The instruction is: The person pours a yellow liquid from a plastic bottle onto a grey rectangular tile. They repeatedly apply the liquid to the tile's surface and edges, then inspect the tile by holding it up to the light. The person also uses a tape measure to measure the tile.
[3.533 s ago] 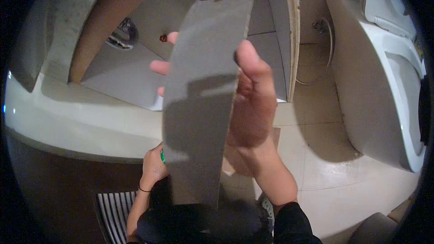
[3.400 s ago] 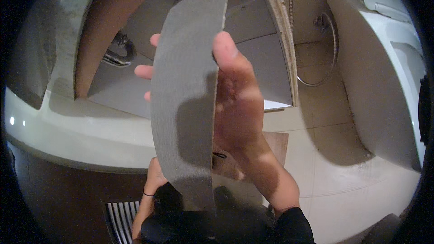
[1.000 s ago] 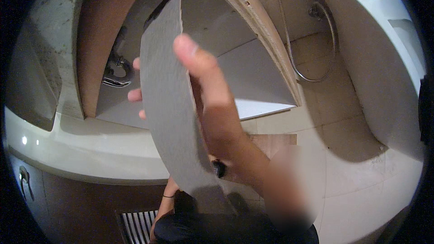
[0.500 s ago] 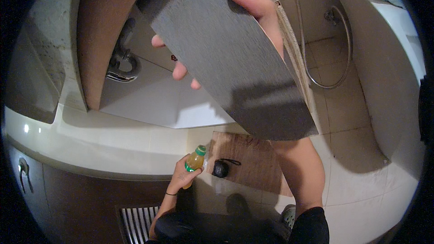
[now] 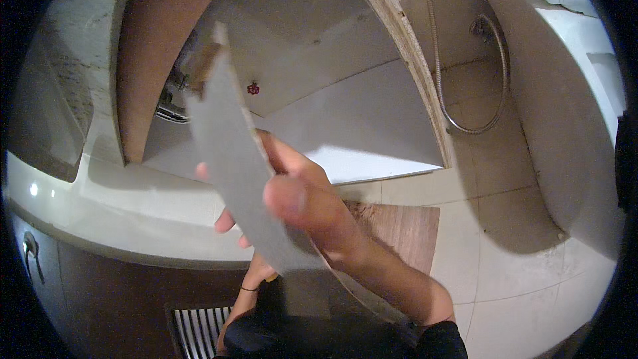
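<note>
My right hand (image 5: 316, 203) grips a flat, thin grey panel (image 5: 229, 133) with a rough, splintered brown end. The thumb lies over its near edge and the fingertips come out on the far side. The panel is tilted, its broken end pointing up and away. Low and behind it, my left hand (image 5: 259, 269) is mostly covered. A sliver of the yellow drink bottle (image 5: 270, 278) shows beside that palm; the rest of the bottle is hidden.
Ahead is a cabinet opening with a chipped wooden edge (image 5: 415, 60), a chrome drain pipe (image 5: 174, 112) and a red valve handle (image 5: 252, 88). A brown wooden board (image 5: 415, 229) lies on the tiles. A shower hose (image 5: 458, 123) hangs right; a floor grate (image 5: 199, 329) is lower left.
My right hand has brought the panel down and left, turning it steeper. It now covers most of my left hand, the bottle and the black device on the floor board.
</note>
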A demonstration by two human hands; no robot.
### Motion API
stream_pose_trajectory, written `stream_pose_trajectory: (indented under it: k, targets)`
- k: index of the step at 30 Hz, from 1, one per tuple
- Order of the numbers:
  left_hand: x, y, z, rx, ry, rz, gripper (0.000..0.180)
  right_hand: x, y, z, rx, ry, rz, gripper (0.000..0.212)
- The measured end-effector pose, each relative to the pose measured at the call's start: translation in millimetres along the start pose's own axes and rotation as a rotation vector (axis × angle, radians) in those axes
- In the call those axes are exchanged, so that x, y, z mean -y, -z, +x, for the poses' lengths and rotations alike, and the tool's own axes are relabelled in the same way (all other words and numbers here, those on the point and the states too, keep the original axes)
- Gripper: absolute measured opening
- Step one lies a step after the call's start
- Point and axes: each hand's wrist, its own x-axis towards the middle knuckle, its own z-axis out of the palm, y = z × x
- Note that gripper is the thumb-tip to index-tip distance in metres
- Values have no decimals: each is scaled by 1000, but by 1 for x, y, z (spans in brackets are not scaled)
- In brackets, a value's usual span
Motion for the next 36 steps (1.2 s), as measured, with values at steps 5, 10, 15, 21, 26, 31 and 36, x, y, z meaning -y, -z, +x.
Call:
stream_pose_trajectory:
  k: [5, 10, 15, 21, 26, 31, 36]
  targets:
    - [-14, 4, 2, 70, 210, -56, 49, 14, 4, 9, -245, 132, 33, 82]
    - [-34, 6, 2, 53, 179, -134, 40, 41, -2, 16, -283, 163, -56, 85]
    - [-44, 8, 3, 41, 195, -67, 36, 57, -11, 22, -309, 189, -146, 85]
    - [-43, 6, 9, 67, 134, -49, 42, 67, -16, 29, -294, 208, -160, 83]
    - [-25, 5, 5, 81, 191, 3, 49, 69, -21, 33, -247, 220, -121, 82]
    - [-5, 5, 4, 82, 170, -37, 43, 46, -24, 10, -137, 184, 7, 81]
    - [-3, 0, -4, 72, 179, -66, 48, 10, -21, -16, -132, 98, 189, 79]
